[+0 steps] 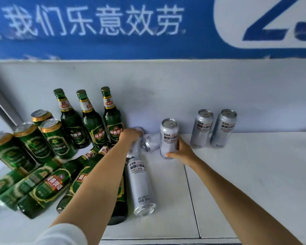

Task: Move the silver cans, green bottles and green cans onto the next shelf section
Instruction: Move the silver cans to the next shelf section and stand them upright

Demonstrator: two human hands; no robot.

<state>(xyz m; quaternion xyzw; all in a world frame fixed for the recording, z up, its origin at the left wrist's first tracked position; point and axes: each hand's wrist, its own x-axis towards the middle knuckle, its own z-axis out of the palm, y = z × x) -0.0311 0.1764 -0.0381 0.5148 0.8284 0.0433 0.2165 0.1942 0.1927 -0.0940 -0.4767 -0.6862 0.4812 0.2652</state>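
My right fingers [173, 154] curling round an upright silver can [169, 137] beside the shelf seam [191, 195], my left hand [131, 136] gripping another can's top [137, 137], green bottles [92, 119] standing left.

Upright silver can [169, 137] in right hand [183, 152]; second silver can [137, 144] under left hand [130, 137]; fallen silver can [141, 186] below; green bottles [91, 119], green cans [28, 144] leftward.
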